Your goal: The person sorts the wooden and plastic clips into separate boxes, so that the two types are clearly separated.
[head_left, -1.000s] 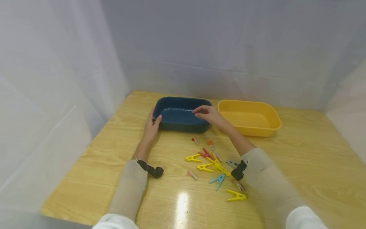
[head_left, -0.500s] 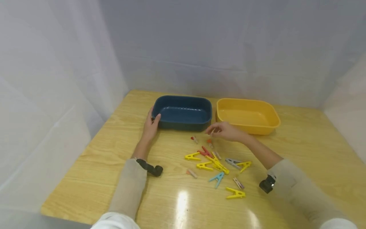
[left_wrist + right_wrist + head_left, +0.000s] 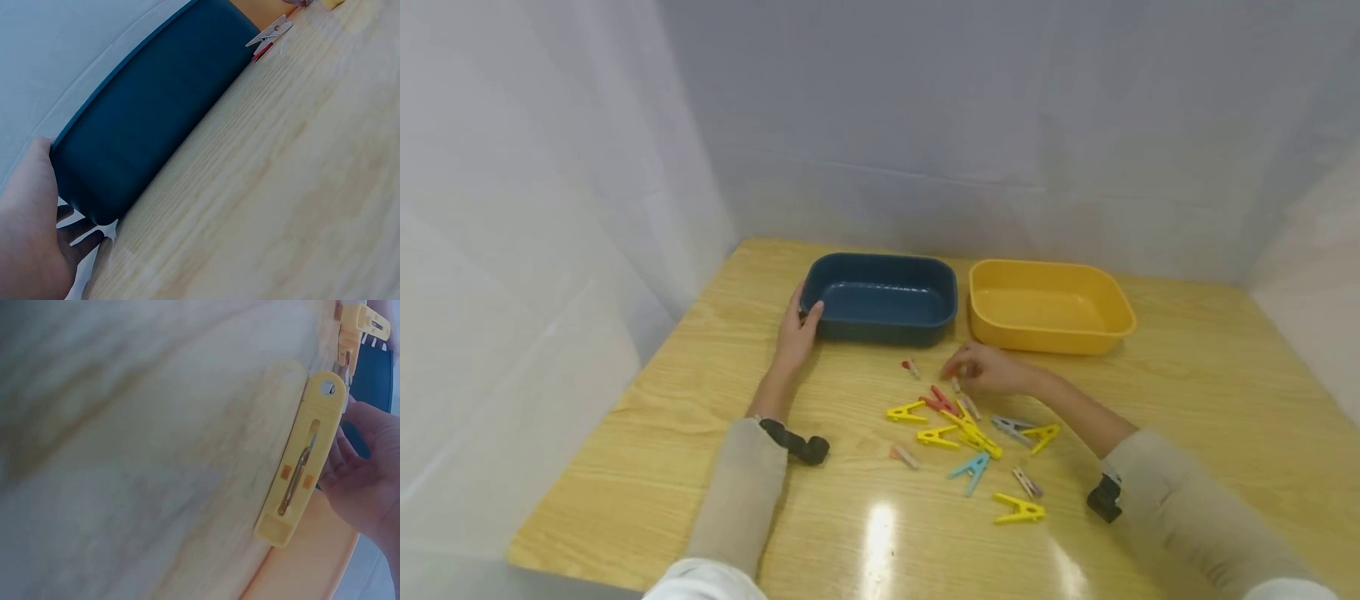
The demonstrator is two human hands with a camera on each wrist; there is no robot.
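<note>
Two tubs stand side by side at the far edge of the wooden table (image 3: pixel 1187 400): a blue tub (image 3: pixel 880 298) on the left and a yellow tub (image 3: pixel 1048 305) on the right. Nothing shows inside either one. The left hand (image 3: pixel 795 333) rests against the blue tub's left end, thumb hooked over the rim and fingers spread along the wall. The right hand (image 3: pixel 988 369) is down on the table just in front of the gap between the tubs, its fingertips drawn together over a small orange-tipped peg (image 3: pixel 955 383); whether it actually pinches the peg cannot be told. That peg lies at the far edge of a loose scatter of clothes pegs (image 3: pixel 970 442), yellow, red, grey and light blue, in the middle of the table.

The left wrist view shows the blue tub's outer wall (image 3: pixel 150 119) close up, with the palm (image 3: pixel 28 231) beside its corner and a wooden peg (image 3: pixel 270 34) lying by the tub. The right wrist view shows a yellow peg (image 3: pixel 303 459) flat on the table next to the curled fingers (image 3: pixel 359 469), a closeness the head view does not give.
</note>
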